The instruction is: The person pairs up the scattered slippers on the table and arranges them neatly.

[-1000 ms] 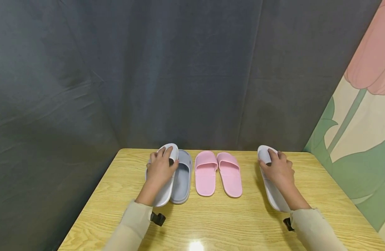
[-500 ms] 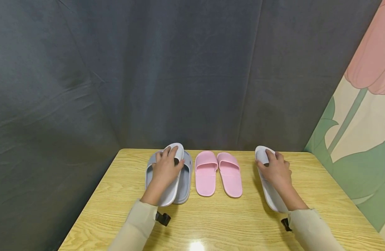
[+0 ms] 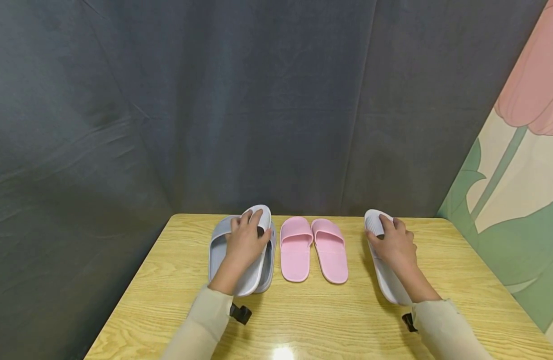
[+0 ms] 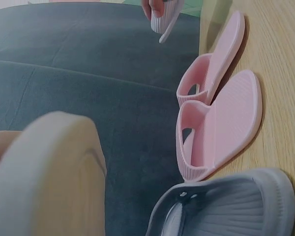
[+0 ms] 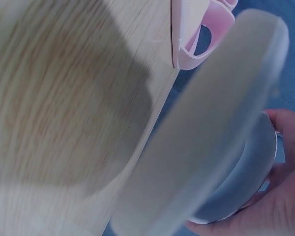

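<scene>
My left hand (image 3: 244,245) grips a white slipper (image 3: 253,280) by its strap, holding it above a pair of grey slippers (image 3: 218,250) and partly covering them. In the left wrist view this white slipper (image 4: 54,172) looms close, raised off the table. On the right side, my right hand (image 3: 397,245) holds the other white slipper (image 3: 389,280) by the strap, thumb on the inner side. The right wrist view shows that slipper's sole (image 5: 201,123) lifted above the tabletop, its shadow below. Between the hands, a pair of pink slippers (image 3: 295,262) lies side by side.
The wooden table (image 3: 321,320) ends at the back against a dark grey curtain (image 3: 276,110). A wall panel with painted tulips (image 3: 519,215) borders the right side. The grey and pink pairs stand near the back edge.
My left hand has moved right with its white slipper, from over the left grey slipper to over the right one. My right hand has shifted slightly left with the other white slipper.
</scene>
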